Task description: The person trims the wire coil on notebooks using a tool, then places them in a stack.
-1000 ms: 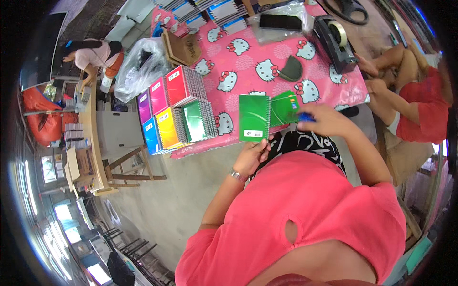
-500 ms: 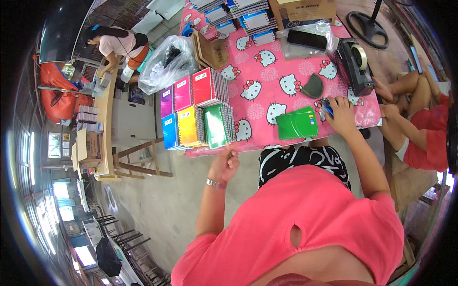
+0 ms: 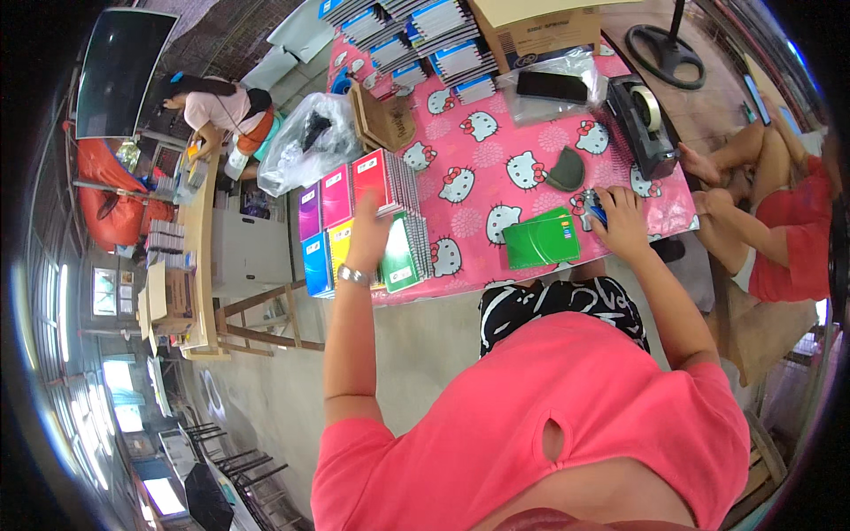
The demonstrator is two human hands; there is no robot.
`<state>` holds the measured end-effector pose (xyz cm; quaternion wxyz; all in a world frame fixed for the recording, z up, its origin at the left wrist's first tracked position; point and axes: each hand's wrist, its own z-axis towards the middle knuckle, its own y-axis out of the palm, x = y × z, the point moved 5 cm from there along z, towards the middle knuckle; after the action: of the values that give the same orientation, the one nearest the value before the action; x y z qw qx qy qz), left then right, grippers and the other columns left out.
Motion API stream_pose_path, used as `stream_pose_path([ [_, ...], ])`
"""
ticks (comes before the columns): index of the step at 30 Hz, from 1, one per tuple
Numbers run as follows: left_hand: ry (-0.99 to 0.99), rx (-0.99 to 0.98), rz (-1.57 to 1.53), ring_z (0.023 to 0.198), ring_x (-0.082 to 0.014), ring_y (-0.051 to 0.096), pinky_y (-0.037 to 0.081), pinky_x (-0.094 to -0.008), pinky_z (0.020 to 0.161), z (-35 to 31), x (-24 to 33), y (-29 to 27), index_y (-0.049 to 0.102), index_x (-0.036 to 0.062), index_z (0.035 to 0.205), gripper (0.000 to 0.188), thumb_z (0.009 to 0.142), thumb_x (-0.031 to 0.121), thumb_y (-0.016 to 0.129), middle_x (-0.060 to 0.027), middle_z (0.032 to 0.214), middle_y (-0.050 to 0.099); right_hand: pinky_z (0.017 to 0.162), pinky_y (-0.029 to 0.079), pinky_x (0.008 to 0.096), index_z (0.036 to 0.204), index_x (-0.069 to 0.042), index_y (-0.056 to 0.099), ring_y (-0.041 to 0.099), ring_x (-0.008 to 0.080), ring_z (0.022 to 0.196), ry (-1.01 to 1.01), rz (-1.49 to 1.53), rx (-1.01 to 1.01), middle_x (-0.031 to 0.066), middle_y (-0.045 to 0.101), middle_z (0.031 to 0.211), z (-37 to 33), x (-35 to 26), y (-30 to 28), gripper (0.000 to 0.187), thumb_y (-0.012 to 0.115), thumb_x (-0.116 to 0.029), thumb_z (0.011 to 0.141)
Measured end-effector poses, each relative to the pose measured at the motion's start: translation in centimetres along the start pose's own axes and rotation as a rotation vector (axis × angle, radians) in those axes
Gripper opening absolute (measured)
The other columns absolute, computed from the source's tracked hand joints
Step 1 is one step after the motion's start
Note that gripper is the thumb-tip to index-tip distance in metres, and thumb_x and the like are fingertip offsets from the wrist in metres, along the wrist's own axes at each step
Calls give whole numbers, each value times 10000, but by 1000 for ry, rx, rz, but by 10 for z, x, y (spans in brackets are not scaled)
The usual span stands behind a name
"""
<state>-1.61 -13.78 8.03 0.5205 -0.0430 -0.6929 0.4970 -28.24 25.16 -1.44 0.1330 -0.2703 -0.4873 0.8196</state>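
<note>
My left hand [image 3: 367, 234], with a metal watch on its wrist, hovers over the yellow spiral notebooks [image 3: 339, 243], near the red spiral notebooks [image 3: 372, 173]. It is blurred by motion, and I cannot make out its fingers' grip. Beside it stands a stack of green spiral notebooks [image 3: 400, 257]. On the right, my right hand [image 3: 622, 226] rests on the table, its fingers curled round a small blue-and-silver tool [image 3: 595, 209], mostly hidden. Left of that hand lies a flat green notebook [image 3: 542, 242] at the table's near edge.
A pink cartoon-cat cloth covers the table [image 3: 469, 212]. On it are a tape dispenser [image 3: 651, 133], a dark green pouch [image 3: 567, 168], a phone [image 3: 551, 87], a plastic bag [image 3: 305, 146] and a cardboard box [image 3: 544, 35]. One person sits at right; another bends at the left bench.
My left hand has moved up and left from the table's front edge to above the notebook stacks. My right hand stays by the green notebook with the small tool. The view has shifted slightly.
</note>
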Motion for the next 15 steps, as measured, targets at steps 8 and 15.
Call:
stream_pose_path([
  [8,502,-438,833,1384,-325,335,315,-463,1116,-48,48,43,724,228,1042,359,748,40,641,-71,1479,396,998,337,490,1237,-64,519,480,316,1093,58,-77,-40,131,515,1109,-6,8,-6,561,668,-321,761],
  [15,683,-471,886,1347,-294,392,342,-474,1088,-36,60,16,695,141,1015,250,773,89,661,-71,1426,462,1015,324,493,1243,-62,517,476,312,1104,45,-55,-44,133,513,1112,-4,7,-3,569,665,-319,758],
])
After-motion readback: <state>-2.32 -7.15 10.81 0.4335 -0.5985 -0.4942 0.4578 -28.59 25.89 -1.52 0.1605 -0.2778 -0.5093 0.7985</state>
